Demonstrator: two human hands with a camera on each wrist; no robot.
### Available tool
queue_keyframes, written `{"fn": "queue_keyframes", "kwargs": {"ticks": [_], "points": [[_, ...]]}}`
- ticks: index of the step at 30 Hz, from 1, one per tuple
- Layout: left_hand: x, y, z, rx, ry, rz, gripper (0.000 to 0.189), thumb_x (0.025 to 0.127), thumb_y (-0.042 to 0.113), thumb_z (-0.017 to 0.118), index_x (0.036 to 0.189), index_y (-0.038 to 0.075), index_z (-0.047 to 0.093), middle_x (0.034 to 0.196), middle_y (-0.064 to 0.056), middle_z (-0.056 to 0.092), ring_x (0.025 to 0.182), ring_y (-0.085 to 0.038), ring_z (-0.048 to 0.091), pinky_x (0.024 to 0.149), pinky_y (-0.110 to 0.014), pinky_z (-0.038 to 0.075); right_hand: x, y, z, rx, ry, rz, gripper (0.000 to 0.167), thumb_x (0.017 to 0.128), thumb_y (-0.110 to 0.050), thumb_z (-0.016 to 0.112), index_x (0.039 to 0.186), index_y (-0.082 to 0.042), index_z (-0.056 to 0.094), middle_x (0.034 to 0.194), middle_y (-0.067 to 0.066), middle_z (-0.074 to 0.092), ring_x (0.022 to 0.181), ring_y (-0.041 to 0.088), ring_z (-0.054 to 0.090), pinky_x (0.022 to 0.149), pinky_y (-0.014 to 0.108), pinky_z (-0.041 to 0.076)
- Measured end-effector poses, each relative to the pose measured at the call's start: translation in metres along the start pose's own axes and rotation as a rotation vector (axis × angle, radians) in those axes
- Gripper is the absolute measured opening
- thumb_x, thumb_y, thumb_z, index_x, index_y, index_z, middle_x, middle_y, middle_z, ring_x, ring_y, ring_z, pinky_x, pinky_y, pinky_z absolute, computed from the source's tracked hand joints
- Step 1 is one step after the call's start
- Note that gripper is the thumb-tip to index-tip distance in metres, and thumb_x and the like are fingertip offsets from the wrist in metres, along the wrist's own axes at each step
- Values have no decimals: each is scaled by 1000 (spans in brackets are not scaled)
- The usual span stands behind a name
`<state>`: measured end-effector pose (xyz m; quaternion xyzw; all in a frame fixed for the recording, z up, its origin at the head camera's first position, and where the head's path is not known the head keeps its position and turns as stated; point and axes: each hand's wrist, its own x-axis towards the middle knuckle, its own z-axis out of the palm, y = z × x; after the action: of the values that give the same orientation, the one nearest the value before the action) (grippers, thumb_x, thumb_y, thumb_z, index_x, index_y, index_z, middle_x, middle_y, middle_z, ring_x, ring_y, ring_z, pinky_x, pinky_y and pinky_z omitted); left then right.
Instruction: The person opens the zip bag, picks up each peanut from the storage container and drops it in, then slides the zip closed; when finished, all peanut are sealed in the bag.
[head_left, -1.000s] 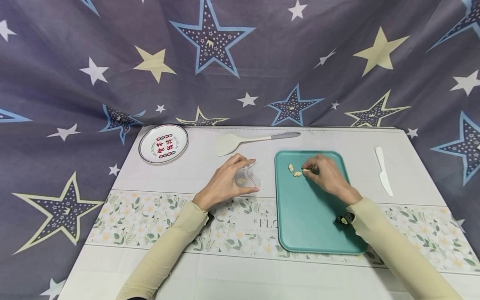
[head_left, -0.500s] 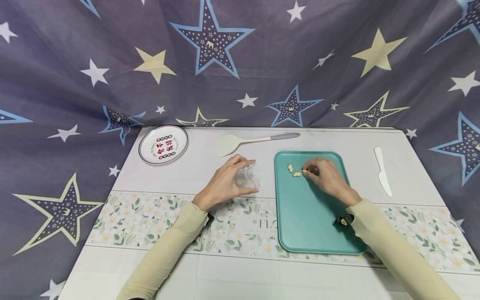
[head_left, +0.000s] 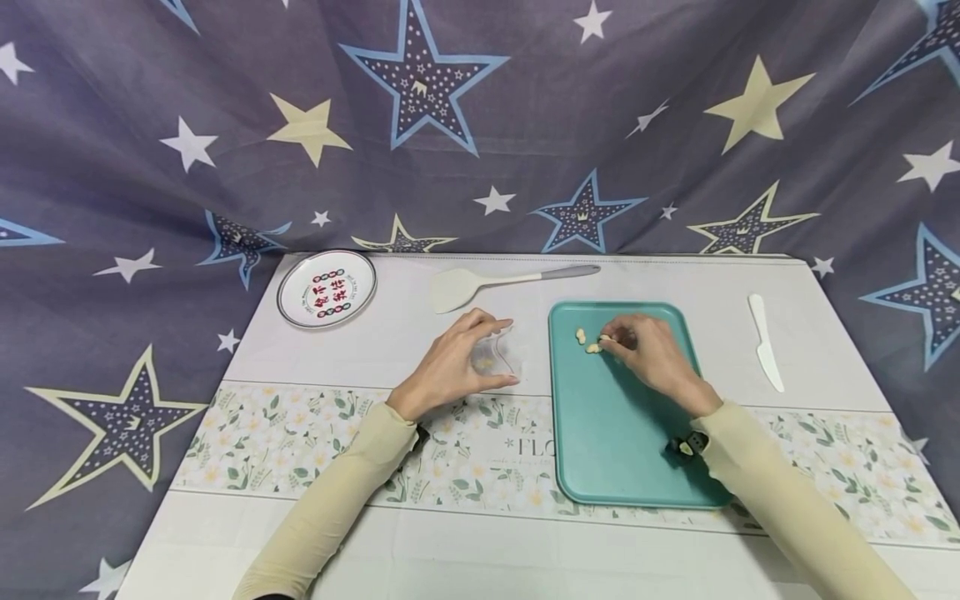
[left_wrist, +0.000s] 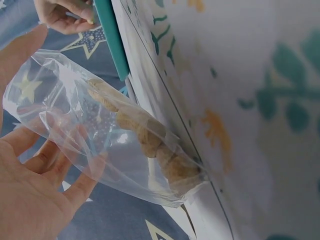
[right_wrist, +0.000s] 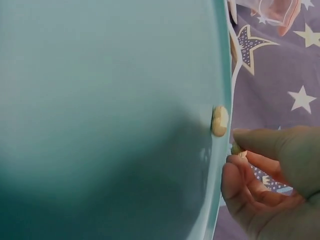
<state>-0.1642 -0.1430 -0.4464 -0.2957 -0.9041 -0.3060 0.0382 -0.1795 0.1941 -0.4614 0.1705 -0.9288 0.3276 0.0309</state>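
Note:
My left hand (head_left: 450, 358) holds a clear plastic bag (left_wrist: 120, 125) by its mouth, thumb and fingers spread on opposite sides. Several peanuts in their shells (left_wrist: 145, 132) lie in the bag's bottom, which stands on the table. Over the far part of a teal tray (head_left: 630, 433), my right hand (head_left: 647, 350) pinches a peanut (right_wrist: 239, 151) between thumb and fingertips. Two more peanuts are on the tray just left of those fingertips: one peanut (head_left: 581, 336) farther back, another peanut (head_left: 593, 348) nearer. The fingers hide most of the pinched peanut.
A white plate (head_left: 300, 292) with red lettering stands at the back left. Behind the bag lies a cream spatula (head_left: 457, 287) with a grey handle end. A white plastic knife (head_left: 765, 346) is right of the tray. A star-patterned curtain (head_left: 480, 179) hangs behind the table.
My right hand has shifted slightly left with the pinched peanut, closer to the other two. My left hand and the bag have stayed in place.

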Motion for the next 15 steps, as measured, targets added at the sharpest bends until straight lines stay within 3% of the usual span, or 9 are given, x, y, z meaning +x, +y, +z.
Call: {"fn": "queue_keyframes", "kwargs": {"ticks": [10, 15], "points": [[1, 0, 0, 1, -2, 6, 84, 77, 50, 91, 148, 17, 60, 128, 2, 58, 115, -15, 61, 100, -40, 56, 1, -20, 4, 37, 0, -31, 19, 91, -4, 79, 109, 0, 76, 97, 16, 75, 81, 25, 73, 73, 39, 63], [2, 0, 0, 6, -2, 8, 83, 78, 50, 90, 148, 18, 59, 128, 3, 58, 114, -14, 61, 99, -39, 57, 2, -33, 6, 69, -7, -46, 20, 90, -1, 78, 110, 0, 75, 99, 16, 75, 82, 26, 73, 74, 39, 64]]}}
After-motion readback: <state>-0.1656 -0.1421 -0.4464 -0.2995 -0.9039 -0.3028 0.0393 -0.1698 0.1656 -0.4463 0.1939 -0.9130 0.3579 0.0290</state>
